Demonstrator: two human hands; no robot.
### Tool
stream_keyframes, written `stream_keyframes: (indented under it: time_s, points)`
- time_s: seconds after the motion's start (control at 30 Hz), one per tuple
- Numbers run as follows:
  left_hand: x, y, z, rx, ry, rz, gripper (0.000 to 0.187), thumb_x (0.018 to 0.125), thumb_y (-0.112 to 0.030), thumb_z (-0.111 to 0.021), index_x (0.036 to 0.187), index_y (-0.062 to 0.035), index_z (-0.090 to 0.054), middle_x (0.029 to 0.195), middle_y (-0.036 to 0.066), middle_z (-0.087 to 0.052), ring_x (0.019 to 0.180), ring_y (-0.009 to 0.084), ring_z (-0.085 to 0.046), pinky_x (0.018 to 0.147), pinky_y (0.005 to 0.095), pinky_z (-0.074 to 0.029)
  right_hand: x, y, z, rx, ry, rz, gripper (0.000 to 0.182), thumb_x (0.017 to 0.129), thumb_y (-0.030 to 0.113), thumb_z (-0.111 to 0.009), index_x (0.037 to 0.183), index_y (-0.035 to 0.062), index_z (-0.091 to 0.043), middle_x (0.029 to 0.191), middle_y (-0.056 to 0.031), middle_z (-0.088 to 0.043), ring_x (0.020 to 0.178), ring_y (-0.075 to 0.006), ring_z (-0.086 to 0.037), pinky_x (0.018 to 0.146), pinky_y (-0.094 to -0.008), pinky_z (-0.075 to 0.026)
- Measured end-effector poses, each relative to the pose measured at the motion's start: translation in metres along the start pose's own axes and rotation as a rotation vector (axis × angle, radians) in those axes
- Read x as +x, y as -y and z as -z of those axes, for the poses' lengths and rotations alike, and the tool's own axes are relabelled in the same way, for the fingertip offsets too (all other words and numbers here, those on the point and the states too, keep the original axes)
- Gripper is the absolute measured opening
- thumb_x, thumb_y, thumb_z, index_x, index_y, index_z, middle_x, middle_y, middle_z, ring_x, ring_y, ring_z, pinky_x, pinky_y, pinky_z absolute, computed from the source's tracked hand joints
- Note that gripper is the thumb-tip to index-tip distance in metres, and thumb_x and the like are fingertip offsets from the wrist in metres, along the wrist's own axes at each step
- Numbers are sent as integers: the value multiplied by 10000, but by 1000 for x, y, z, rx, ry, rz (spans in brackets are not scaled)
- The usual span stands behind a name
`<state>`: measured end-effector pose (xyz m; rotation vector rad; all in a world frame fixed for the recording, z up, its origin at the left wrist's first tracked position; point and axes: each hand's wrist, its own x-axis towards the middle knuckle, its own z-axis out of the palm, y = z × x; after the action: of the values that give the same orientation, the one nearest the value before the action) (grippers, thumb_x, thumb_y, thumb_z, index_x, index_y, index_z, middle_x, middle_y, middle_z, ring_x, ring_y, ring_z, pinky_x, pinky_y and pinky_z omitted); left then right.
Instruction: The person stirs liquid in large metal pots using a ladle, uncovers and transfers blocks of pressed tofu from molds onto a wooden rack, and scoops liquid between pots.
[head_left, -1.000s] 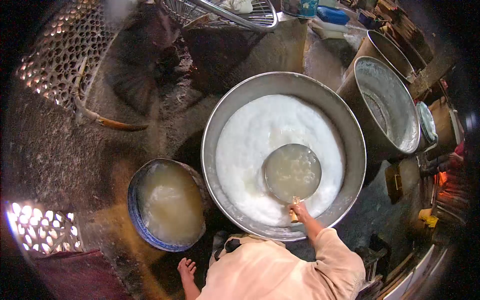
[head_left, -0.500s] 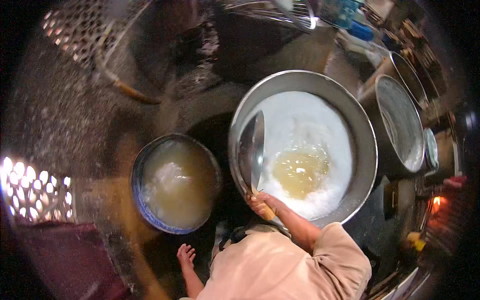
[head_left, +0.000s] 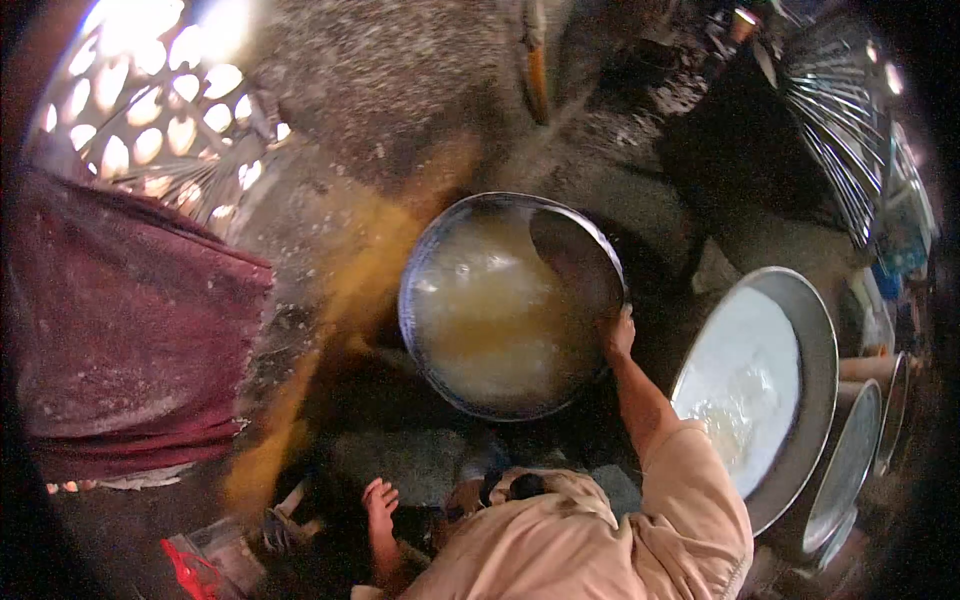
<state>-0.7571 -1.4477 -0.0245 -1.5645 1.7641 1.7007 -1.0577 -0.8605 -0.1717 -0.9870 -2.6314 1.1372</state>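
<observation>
My right hand (head_left: pixel 620 335) is closed round the handle of a large, round metal ladle (head_left: pixel 575 255). The ladle's dark bowl is tilted over the right side of a blue-rimmed pot (head_left: pixel 408 330). Cloudy, yellowish liquid (head_left: pixel 490 310) fills much of that pot; the ladle and its shadow hide part of the surface. Lower down, my left hand (head_left: pixel 380 498) hangs in the air with its fingers apart, holding nothing. At the right, a wide metal pan (head_left: pixel 822 345) contains white, foamy liquid (head_left: pixel 745 370) with a pale yellow patch.
A dark red cloth (head_left: pixel 130 320) hangs at the left, below a bright perforated wall (head_left: pixel 150 110). More metal vessels (head_left: pixel 845 465) stand beyond the pan on the right. A bundle of thin metal rods (head_left: pixel 835 130) lies at the upper right.
My right hand has carried the ladle from the foamy pan leftward to the blue-rimmed pot. The view has turned left, bringing the pot to the middle. My left hand stays raised and free.
</observation>
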Motion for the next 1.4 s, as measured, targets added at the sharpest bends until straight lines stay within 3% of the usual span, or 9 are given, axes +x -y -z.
stream_keyframes:
  time_s: [0.07, 0.23, 0.4, 0.47, 0.73, 0.77, 0.87, 1.17, 1.4]
  points:
    - [-19, 17, 31, -59, -50, 4, 489, 902, -299, -461, 1335, -94, -364, 1194, 154, -507, 1019, 326, -545, 896, 482, -442, -26, -40, -59, 224, 195, -267, 474, 908, 404, -374, 1028, -27, -531, 787, -128, -614, 636, -288, -530, 592, -425, -418]
    - [-46, 54, 71, -156, -150, 251, 527, 887, -344, -488, 1339, -108, -354, 1220, 136, -484, 1031, 305, -533, 797, 472, -467, -131, -55, -143, 210, 716, -304, 314, 879, 310, -451, 949, 22, -555, 785, -96, -597, 638, -234, -540, 567, -380, -432]
    - [-46, 48, 63, -183, -211, 251, 495, 837, -274, -553, 1279, -104, -409, 1176, 113, -518, 965, 287, -557, 731, 436, -452, -175, -61, -173, 493, 948, -302, 154, 849, 216, -527, 870, 72, -579, 784, -63, -581, 641, -180, -550, 543, -335, -446]
    - [-50, 40, 57, -184, -207, 234, 497, 821, -247, -571, 1268, -96, -418, 1154, 106, -529, 927, 278, -567, 719, 420, -450, -182, -76, -175, 800, 1020, -540, 117, 831, 197, -555, 826, 81, -570, 714, -60, -562, 587, -161, -534, 494, -315, -422]
    - [2, 40, 10, -233, 33, 61, 480, 805, -205, -570, 1251, -103, -422, 1072, 91, -553, 852, 252, -573, 684, 372, -454, -173, 61, 34, 737, 1051, -506, 53, 807, 77, -590, 819, 67, -540, 660, -24, -519, 515, -134, -496, 436, -268, -382]
    - [8, 39, -1, -240, 47, 72, 474, 806, -205, -570, 1247, -106, -424, 1063, 90, -558, 843, 251, -576, 666, 368, -458, -168, 66, 70, 1083, 1172, -724, 80, 796, 52, -596, 847, 51, -535, 670, -30, -524, 511, -123, -490, 440, -262, -394]
    - [36, 39, -42, -266, 161, 82, 446, 812, -217, -574, 1224, -111, -440, 1027, 87, -573, 812, 249, -584, 619, 360, -469, -166, 75, 171, 830, 1008, -517, 97, 793, 47, -602, 856, 30, -531, 664, -43, -524, 497, -124, -484, 430, -276, -404]
    - [0, 19, -159, 46, 283, -10, 347, 850, -279, -585, 1143, -108, -513, 919, 76, -594, 752, 244, -594, 625, 383, -464, -193, -46, 403, 612, 713, -616, 127, 777, 75, -619, 786, 30, -501, 636, -32, -505, 509, -123, -510, 441, -293, -459]
    - [-58, 6, -205, 233, 288, -50, 398, 870, -294, -565, 1205, -95, -483, 951, 91, -588, 783, 240, -592, 695, 413, -453, -237, -192, 442, 668, 431, -741, 117, 731, 35, -606, 734, 15, -491, 599, -52, -490, 479, -164, -516, 417, -317, -456]
